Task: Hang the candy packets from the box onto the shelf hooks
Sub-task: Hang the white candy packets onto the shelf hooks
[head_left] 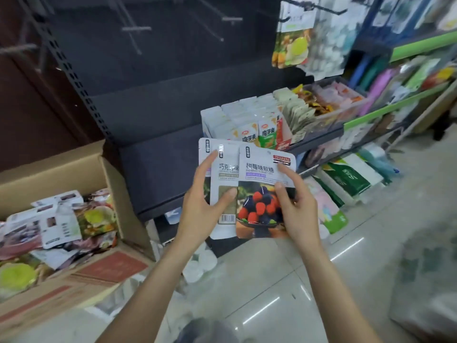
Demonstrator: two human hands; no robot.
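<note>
I hold a fan of three candy packets in front of the dark shelf. My left hand (pixel 202 206) grips the two rear packets, the middle being a white chocolate-flavour packet (pixel 223 194). My right hand (pixel 295 206) pinches the front raspberry candy packet (pixel 259 209), with berries printed on it. The open cardboard box (pixel 116 184) at the left holds several more packets (pixel 61 224). Bare metal shelf hooks (pixel 136 29) stick out of the dark back panel above. At the upper right, packets (pixel 291 43) hang from a hook.
A dark shelf ledge (pixel 158 169) lies behind my hands. Upright snack packs (pixel 259 129) fill a tray on the shelf to the right, with green-edged shelves (pixel 385 112) of goods beyond. Bags (pixel 346 181) lean at floor level. The tiled floor (pixel 272 280) lies below.
</note>
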